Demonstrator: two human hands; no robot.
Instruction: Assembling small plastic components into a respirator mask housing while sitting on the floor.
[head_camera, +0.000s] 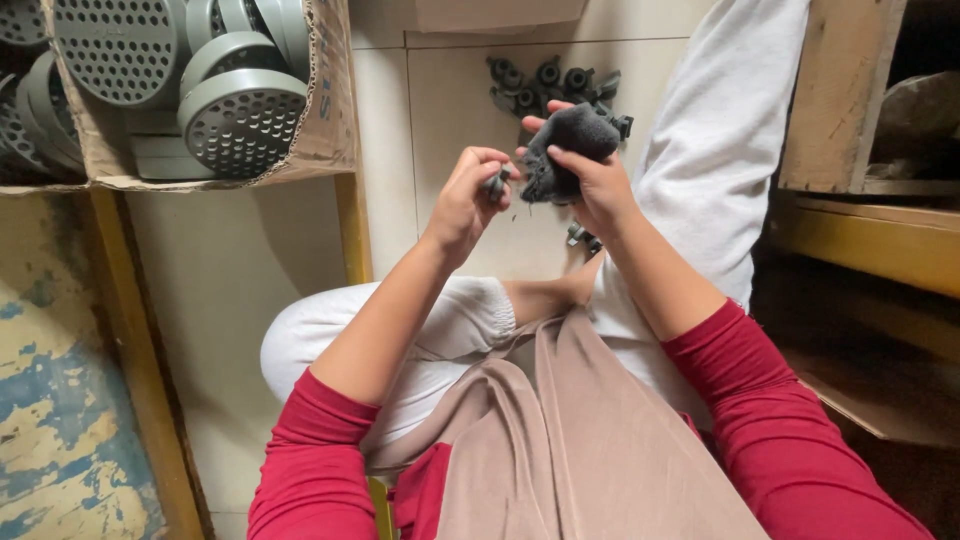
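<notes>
My right hand grips a dark, fuzzy black lump of sponge-like material, fingers wrapped over its top. My left hand pinches a small dark grey plastic part between thumb and fingertips, held right against the lump's left side. Both hands hover above the pale tiled floor, over my folded legs in white trousers. Several more small dark grey parts lie in a heap on the floor just beyond my hands. One or two of the same parts lie under my right wrist.
A cardboard box at upper left holds several round grey perforated discs. A yellow wooden frame runs along its right side. Wooden shelving stands at the right. A worn blue-and-yellow painted surface lies at lower left.
</notes>
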